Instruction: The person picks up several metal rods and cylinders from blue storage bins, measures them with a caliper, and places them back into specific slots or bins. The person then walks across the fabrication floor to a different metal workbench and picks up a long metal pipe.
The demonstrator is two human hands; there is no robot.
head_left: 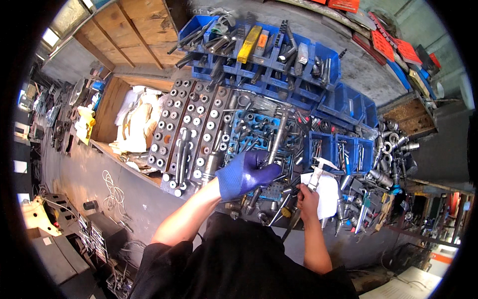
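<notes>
Black shirt [239,254] in the foreground; beyond it, a light-blue tool tray [231,147]. Left hand [246,175], gloved in purple: thumb and fingers closed round a long metal bar [278,137], which slants over the tray; judged heavy, stiff and perhaps slick, best gripped near mid-length. Right hand [307,200], bare: fingers wrapped about a caliper [315,178] beside white paper [327,198]; probably light and rigid, delicate at the jaws, best held by its beam.

Metalworking workshop | blue parts bins [326,50], 1 o'clock | racked metal collets [200,109], 10 o'clock | heaped metal toolholders [381,178], 3 o'clock
</notes>
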